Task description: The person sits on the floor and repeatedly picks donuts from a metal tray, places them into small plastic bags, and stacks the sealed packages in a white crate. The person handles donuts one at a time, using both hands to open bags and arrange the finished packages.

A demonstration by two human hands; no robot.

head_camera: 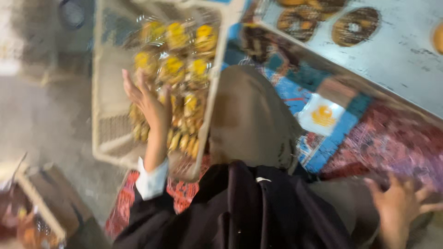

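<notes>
Crate (107, 92) of wrapped yellow pastries (174, 69) sat at 11 o'clock. Right hand (400, 203) at 4 o'clock was spread open, empty. Left hand (148, 102) was open over packets. Packets likely light, soft, slippery; crate rim stiff, safest hold.

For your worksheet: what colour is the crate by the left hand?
Cream-white crate, seen in the head view.

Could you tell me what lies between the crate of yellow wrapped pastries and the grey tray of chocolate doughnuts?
In the head view, between the crate and the tray lie a colourful patterned cloth and a packet with an orange centre.
</notes>
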